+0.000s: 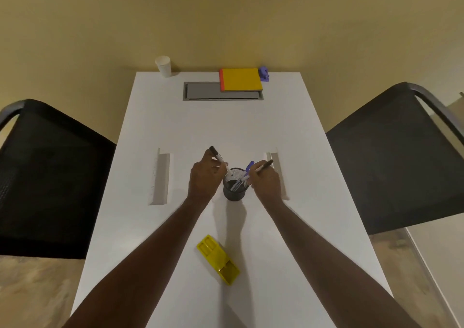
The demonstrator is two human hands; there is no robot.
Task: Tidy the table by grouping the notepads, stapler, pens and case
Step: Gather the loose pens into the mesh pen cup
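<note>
Pens (241,179) stand in a round black mesh cup (234,190). Left hand (203,177) pinches 1 black-capped marker (220,160); right hand (266,180) grips another slim marker (264,165).

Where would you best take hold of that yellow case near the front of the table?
Probably across its two long sides at the middle, coming from above. The yellow case lies flat and open side up on the white table, set diagonally, so a hand would turn to match. Nothing touches it.
</note>
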